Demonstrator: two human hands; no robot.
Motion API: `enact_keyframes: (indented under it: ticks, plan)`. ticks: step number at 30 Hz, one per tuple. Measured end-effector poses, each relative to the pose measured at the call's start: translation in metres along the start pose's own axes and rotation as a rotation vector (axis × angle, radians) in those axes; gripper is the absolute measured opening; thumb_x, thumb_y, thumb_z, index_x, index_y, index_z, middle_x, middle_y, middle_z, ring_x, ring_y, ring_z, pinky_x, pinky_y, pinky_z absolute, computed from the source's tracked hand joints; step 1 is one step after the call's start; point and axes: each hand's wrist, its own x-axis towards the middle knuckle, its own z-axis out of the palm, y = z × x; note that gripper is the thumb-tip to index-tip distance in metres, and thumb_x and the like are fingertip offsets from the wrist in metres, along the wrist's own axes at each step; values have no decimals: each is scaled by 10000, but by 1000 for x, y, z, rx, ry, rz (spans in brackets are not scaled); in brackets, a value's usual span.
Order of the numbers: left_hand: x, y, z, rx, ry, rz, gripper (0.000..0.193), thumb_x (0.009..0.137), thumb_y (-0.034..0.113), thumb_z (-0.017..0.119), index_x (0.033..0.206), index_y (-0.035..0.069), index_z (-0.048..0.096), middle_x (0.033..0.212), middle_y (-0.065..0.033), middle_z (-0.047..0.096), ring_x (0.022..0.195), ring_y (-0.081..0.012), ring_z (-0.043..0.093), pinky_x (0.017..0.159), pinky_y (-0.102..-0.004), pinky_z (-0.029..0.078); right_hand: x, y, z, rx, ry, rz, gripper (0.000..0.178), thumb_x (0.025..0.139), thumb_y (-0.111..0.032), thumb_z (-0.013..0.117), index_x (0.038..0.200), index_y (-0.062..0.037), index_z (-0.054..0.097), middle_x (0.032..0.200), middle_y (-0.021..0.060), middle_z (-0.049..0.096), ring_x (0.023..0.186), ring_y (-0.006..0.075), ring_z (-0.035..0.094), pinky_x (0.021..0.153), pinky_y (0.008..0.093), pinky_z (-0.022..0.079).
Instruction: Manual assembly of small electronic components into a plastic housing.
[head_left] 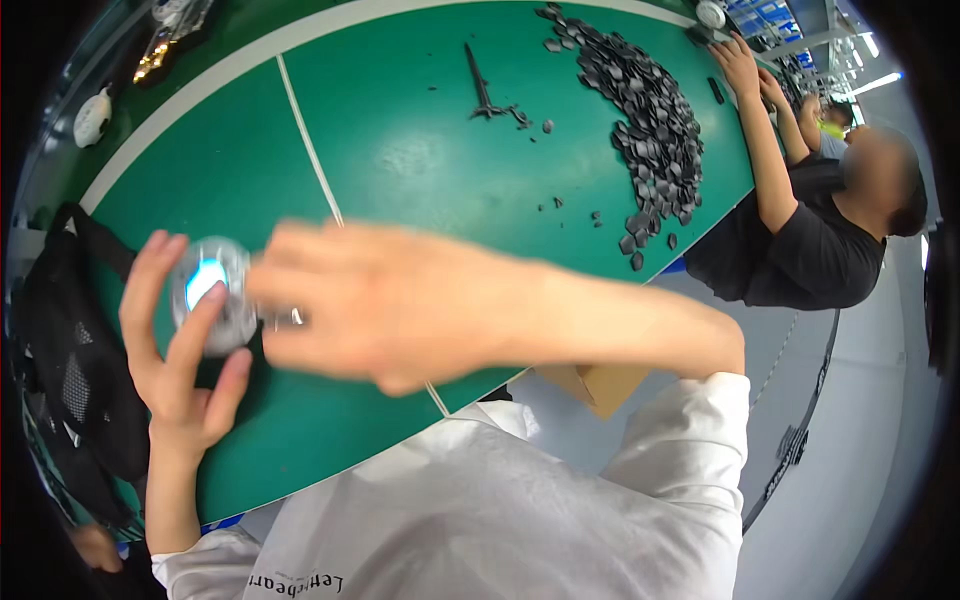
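Note:
A clear, round plastic-looking object [240, 325] with a bright bluish-white centre is at the left of the green table. My left hand [185, 375] holds it, fingers spread around its left side and one fingertip over its face. From the right, my right hand [370, 305] reaches across, blurred by motion, its fingertips at the object's right edge. Something small and silvery [296, 316] shows at its fingers; I cannot tell if it is a ring or a part. The blur hides whether the right fingers grip anything.
Across the green table [420, 160], a heap of flat black pieces [645, 120] lies at the right. A black sword-shaped piece [480, 85] lies beyond my hands. A black mesh bag [80, 370] is at the left edge. A co-worker [810, 220] reaches onto the table; a cardboard box [600, 388] is below.

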Motion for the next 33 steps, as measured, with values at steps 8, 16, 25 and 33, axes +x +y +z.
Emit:
enact_keyframes:
  ticks: [8, 16, 25, 33]
  plan:
    - [-13, 14, 36, -230, -108, -119, 452, 758, 269, 738, 1154, 56, 693, 1301, -213, 589, 1100, -370, 607, 904, -458, 511, -32, -21, 13, -25, 113, 30, 81, 800, -103, 628, 851, -88, 567, 927, 86, 523, 846, 212, 491, 751, 313, 426]
    - [-4, 11, 30, -360, -102, -177, 439, 747, 295, 752, 1121, 67, 714, 1290, -199, 597, 1050, -347, 600, 880, -420, 500, -103, 142, -128, -658, -13, 685, 231, 861, -97, 626, 1079, -65, 694, 891, 58, 684, 696, 248, 603, 666, 350, 473]
    - [5, 7, 42, -376, -108, -74, 465, 753, 288, 750, 1166, 79, 709, 1324, -177, 575, 1074, -319, 588, 913, -412, 490, -147, 218, -166, -461, -167, 1009, 143, 826, -143, 693, 913, -31, 711, 787, 49, 687, 667, 152, 588, 660, 288, 468]
    - [8, 14, 42, -327, -149, -71, 482, 768, 307, 728, 1183, 64, 698, 1341, -202, 556, 1110, -336, 568, 923, -429, 486, -101, 203, -185, -357, -481, 1254, 86, 814, -122, 666, 841, -42, 682, 650, 15, 632, 555, 128, 543, 594, 252, 426]
